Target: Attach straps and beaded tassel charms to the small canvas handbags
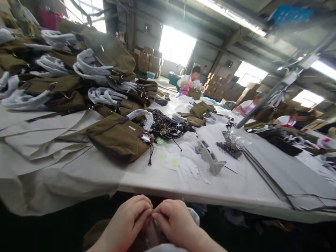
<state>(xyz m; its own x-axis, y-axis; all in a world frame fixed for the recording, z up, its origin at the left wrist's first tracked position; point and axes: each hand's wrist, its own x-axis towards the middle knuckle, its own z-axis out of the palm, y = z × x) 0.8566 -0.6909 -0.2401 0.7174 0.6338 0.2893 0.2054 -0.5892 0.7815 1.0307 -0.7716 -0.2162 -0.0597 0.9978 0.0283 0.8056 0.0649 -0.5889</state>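
Observation:
My left hand [132, 218] and my right hand [173, 218] meet just below the table's front edge, fingers closed in a pinch. Between them is the edge of an olive bag [94, 232], mostly hidden by my hands and forearms. A white-wrapped piece [194, 215], seemingly its handle, shows past my right hand. On the table ahead lies a similar olive bag [118, 138] with a white-wrapped handle and a dark braided cord hanging off it. Beside that bag is a tangle of dark braided cords [168, 126] with metal fittings.
A high pile of olive bags [65, 73] fills the left of the table [147, 178]. A grey tape dispenser [210, 159] stands right of centre, near a plastic bag of small dark parts [232, 147]. A slanted metal post [262, 105] rises behind. Several people work farther back.

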